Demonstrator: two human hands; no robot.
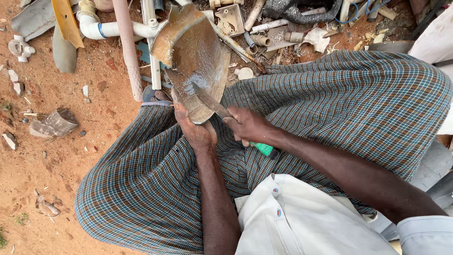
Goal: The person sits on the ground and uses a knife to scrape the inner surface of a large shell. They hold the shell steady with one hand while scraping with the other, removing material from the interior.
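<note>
The left hand (196,132) is gripping the curved, rusty-brown broken pipe shard (196,61) against the checked-cloth lap (330,104), while the right hand (247,125), clenched around a green-handled knife (214,105), is scraping its inner face, apparently mid-cleaning.

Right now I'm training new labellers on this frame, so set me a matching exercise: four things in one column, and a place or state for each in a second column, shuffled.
Things
1. left hand
2. right hand
3. knife
4. white pipe

Places or states
A. lies on the sandy ground at the top left
B. grips a green handle
C. steadies the lower edge of the curved rusty sheet
D. blade rests against the curved sheet

Pairs: 1-C, 2-B, 3-D, 4-A
</note>
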